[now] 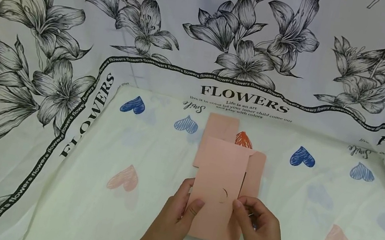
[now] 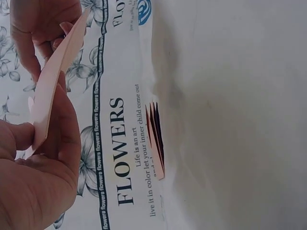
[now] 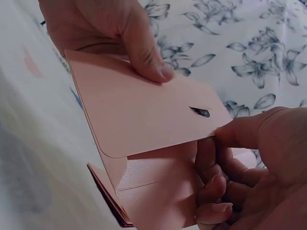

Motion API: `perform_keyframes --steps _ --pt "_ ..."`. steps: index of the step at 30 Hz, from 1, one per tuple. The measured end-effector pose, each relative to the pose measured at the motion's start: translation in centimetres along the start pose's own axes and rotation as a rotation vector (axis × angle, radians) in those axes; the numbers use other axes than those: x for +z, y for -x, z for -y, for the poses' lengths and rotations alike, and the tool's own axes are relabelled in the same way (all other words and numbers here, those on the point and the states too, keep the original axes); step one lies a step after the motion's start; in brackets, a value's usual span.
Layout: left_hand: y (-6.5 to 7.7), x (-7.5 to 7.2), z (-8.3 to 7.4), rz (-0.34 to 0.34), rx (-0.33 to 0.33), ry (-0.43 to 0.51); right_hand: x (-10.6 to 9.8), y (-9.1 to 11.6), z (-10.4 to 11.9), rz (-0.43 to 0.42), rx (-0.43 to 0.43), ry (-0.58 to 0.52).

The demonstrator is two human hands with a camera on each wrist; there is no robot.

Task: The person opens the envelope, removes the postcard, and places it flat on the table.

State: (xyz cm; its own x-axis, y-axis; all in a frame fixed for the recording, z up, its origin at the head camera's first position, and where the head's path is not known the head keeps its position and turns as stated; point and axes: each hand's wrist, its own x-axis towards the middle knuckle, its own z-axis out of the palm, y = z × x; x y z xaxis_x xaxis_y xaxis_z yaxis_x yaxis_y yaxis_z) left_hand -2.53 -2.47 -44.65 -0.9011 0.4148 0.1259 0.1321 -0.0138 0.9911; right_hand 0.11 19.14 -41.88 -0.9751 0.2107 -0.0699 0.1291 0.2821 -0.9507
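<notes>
Both hands hold a pink folded card (image 1: 220,167) above the cloth. A small curved dark slit shows on its front panel. My left hand (image 1: 176,217) grips the left edge, thumb on the front and fingers behind. On the right edge, my right hand (image 1: 260,229) pinches the front panel between thumb and fingers. The right wrist view shows the front panel (image 3: 144,105) lifted apart from the panel behind it (image 3: 163,177), with a fold line inside. Behind the held card lies a stack of pink cards (image 1: 222,127), whose several layered edges (image 2: 156,143) show in the left wrist view.
A pale cloth (image 1: 78,207) printed with hearts covers the surface. Its border (image 1: 163,66) carries black lettering, and flower-printed fabric (image 1: 195,57) spreads beyond. The stack sits close past the held card's top edge.
</notes>
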Motion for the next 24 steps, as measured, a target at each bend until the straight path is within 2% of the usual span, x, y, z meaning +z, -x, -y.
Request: perform_keyframes --steps 6,14,19,24 --pt "0.1 -0.1 0.2 0.020 -0.038 0.032 -0.1 0.0 0.1 0.022 0.054 -0.028" --pt "0.1 -0.2 0.4 0.029 -0.012 0.054 -0.8 0.1 0.0 0.065 0.111 -0.109" --pt "0.1 -0.4 0.6 0.023 -0.009 0.063 -1.2 0.0 0.1 0.038 0.118 -0.126" --pt "0.3 -0.5 0.7 0.018 -0.010 0.053 -1.4 0.0 0.1 -0.001 0.116 -0.071"
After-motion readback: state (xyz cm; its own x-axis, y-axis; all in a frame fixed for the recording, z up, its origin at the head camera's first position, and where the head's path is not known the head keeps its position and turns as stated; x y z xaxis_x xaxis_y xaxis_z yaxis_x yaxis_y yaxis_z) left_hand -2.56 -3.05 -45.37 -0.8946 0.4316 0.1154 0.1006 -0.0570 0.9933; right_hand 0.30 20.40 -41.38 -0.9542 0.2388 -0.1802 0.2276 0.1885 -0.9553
